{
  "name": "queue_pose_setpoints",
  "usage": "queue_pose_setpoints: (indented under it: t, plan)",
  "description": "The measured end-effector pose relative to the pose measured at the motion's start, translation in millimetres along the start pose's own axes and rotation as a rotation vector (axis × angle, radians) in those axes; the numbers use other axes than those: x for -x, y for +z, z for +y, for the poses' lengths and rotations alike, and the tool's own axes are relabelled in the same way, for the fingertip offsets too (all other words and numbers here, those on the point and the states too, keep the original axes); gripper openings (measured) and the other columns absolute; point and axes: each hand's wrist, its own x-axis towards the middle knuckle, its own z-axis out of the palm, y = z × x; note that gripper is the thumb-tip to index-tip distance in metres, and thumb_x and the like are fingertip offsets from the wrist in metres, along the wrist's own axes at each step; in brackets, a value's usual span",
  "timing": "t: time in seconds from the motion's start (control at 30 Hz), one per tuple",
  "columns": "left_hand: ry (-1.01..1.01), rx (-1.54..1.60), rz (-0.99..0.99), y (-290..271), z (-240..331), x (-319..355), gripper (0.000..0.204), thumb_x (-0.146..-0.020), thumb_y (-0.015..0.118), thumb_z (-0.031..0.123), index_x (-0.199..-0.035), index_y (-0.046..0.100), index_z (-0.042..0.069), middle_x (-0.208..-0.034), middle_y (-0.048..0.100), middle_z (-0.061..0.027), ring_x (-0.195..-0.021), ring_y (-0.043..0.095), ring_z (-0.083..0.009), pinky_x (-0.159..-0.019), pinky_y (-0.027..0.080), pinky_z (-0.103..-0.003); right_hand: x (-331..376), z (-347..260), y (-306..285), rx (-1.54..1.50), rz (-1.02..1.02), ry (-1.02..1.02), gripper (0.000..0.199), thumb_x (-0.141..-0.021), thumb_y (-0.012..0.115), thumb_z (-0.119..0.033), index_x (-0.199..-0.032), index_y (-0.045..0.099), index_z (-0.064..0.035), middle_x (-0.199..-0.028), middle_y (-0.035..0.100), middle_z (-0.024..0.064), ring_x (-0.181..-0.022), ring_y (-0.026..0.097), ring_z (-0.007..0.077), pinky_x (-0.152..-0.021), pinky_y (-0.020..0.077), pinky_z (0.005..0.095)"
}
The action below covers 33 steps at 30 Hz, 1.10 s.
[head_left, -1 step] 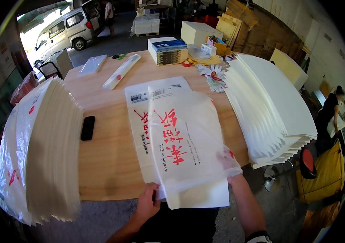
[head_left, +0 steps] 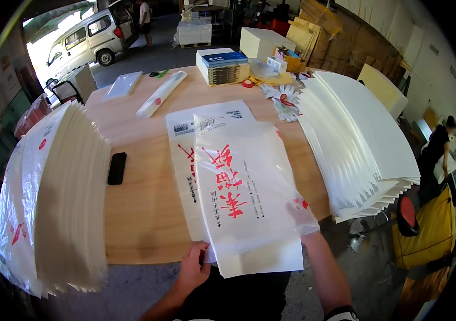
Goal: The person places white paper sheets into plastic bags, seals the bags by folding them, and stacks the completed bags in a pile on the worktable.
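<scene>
A translucent plastic bag [head_left: 233, 176] with large red and black printing lies in front of me. White paper [head_left: 265, 261] sticks out of its near end, past the table edge. My left hand [head_left: 194, 265] is closed on the near-left edge of the bag, thumb uppermost. My right hand [head_left: 309, 235] reaches in at the near-right corner under the plastic film. Its fingers show only dimly through the film, and their grip cannot be made out. Beneath the bag, to the left, lies another printed plastic bag [head_left: 181, 155], flat on the wooden table [head_left: 142, 224].
Tall paper stacks stand at both sides, the left stack [head_left: 70, 203] under plastic film and the right stack [head_left: 364, 134] bare. A black phone [head_left: 116, 168], scissors [head_left: 158, 74], white gloves [head_left: 284, 101] and a box [head_left: 221, 67] lie around. Beyond the table are a van [head_left: 86, 40] and two people.
Very little differs. The bag and the paper in it have shifted and tilted slightly; both hands stay in nearly the same places.
</scene>
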Motion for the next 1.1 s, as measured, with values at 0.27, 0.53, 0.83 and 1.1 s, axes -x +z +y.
queue_pose_setpoints:
  t: [0.27,0.53,0.83,1.1]
  plan:
    - [0.02,-0.125,0.006,-18,11,3,0.026,-0.081,0.065,-0.005,-0.106,0.06,0.003,-0.098,0.06,-0.0141,-0.074,0.066,-0.0248,-0.064,0.054,-0.034,10,-28,8,-0.318,-0.292,-0.026,0.054,-0.098,0.056,-0.032,-0.143,0.042,-0.0058,-0.134,0.055,0.0094,-0.118,0.056,0.0219,-0.098,0.0487,0.0365]
    - [0.082,-0.263,-0.006,-19,0,9,0.028,-0.08,0.065,-0.005,-0.103,0.069,0.009,-0.099,0.058,-0.0132,-0.073,0.064,-0.0272,-0.064,0.053,-0.034,7,78,-32,-0.794,-0.144,0.061,0.058,-0.103,0.04,-0.045,-0.146,0.039,-0.0057,-0.145,0.047,0.0123,-0.129,0.048,0.0274,-0.107,0.0411,0.0423]
    - [-0.017,-0.304,-0.062,-23,-15,9,0.02,-0.08,0.063,-0.004,-0.096,0.066,0.008,-0.097,0.059,-0.0114,-0.074,0.065,-0.0297,-0.064,0.054,-0.037,96,89,-10,-1.139,-0.159,-0.232,0.072,-0.1,0.032,-0.058,-0.153,0.027,-0.0089,-0.158,0.028,0.0098,-0.143,0.03,0.0315,-0.116,0.026,0.0487]
    - [-0.026,-0.432,-0.196,-25,-11,10,0.021,-0.08,0.065,0.004,-0.1,0.063,0.011,-0.097,0.06,-0.0092,-0.076,0.065,-0.0311,-0.065,0.055,-0.04,135,145,36,-0.444,-0.079,0.013,0.056,-0.098,0.053,-0.023,-0.149,0.032,-0.0107,-0.149,0.04,0.0112,-0.134,0.043,0.0314,-0.105,0.0409,0.0533]
